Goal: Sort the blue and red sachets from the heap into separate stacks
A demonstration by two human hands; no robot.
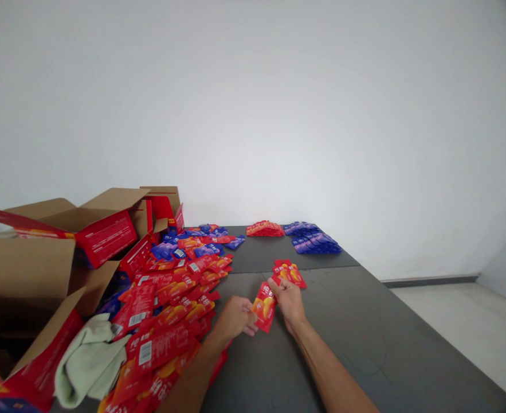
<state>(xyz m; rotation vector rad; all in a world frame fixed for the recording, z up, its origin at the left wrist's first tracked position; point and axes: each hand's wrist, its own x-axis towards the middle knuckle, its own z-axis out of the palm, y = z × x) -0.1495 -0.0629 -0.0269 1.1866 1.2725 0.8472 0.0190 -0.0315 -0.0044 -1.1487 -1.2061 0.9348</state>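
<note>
A red packet with orange fruit printed on it is held tilted over the dark table. The fingers of my right hand are closed on its upper right corner. At its lower left edge, my left hand has its thumb and fingers bent round the side, closed on the packet. Just beyond my right hand, a few similar red packets lie overlapping on the table. To the left of my left hand spreads a large loose pile of red packets, some with barcodes facing up.
Blue packets stand in overlapping rows at the far right, beside a red row. Mixed blue and red packets lie at the back left. Open cardboard boxes and a pale green cloth fill the left side. A white wall rises behind.
</note>
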